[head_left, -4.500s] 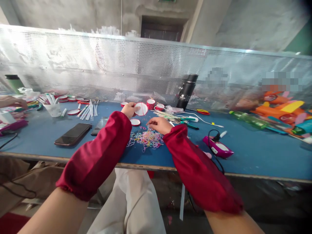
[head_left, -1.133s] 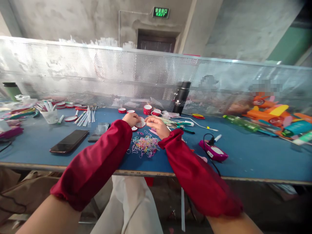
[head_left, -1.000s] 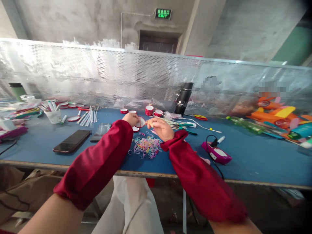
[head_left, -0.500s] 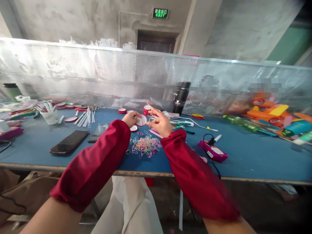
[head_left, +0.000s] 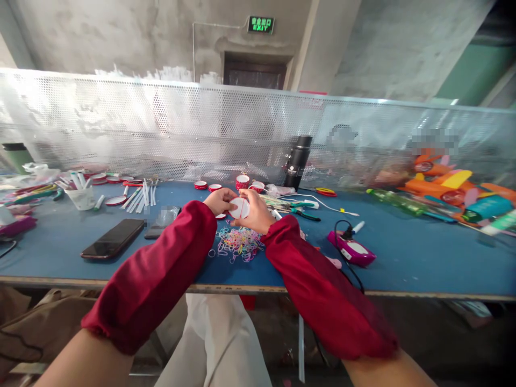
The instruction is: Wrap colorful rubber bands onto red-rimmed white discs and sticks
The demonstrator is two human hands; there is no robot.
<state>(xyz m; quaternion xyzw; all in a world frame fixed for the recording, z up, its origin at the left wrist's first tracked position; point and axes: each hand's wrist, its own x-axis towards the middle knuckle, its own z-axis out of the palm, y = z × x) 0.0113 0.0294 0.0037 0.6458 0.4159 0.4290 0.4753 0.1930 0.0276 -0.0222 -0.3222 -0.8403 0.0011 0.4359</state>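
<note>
Since both arms in red sleeves (head_left: 161, 274) reach out over the table (head_left: 423, 258) edge, everything meets at one spot just past the pile of bands (head_left: 237, 244). The left hand (head_left: 219, 200) and right hand (head_left: 255, 210) both pinch a small round disc (head_left: 239, 207), white with a red rim, fingers closed on its edges from either side so it sits upright facing the camera. There's a thin line down its face, probably a band stretched over it, hard to be sure. A phone (head_left: 112, 239) lies left of the bands, a pink gadget (head_left: 351, 250) with a cord lies to their right. Beyond the disc are more red-rimmed lids (head_left: 200, 185) and a black flask (head_left: 297, 162). Further left, a cup (head_left: 81, 198) of white sticks. Blue tabletop, perforated metal screen (head_left: 161, 129) along the back, bare concrete wall with a green exit sign (head_left: 260, 24) above a doorway
</note>
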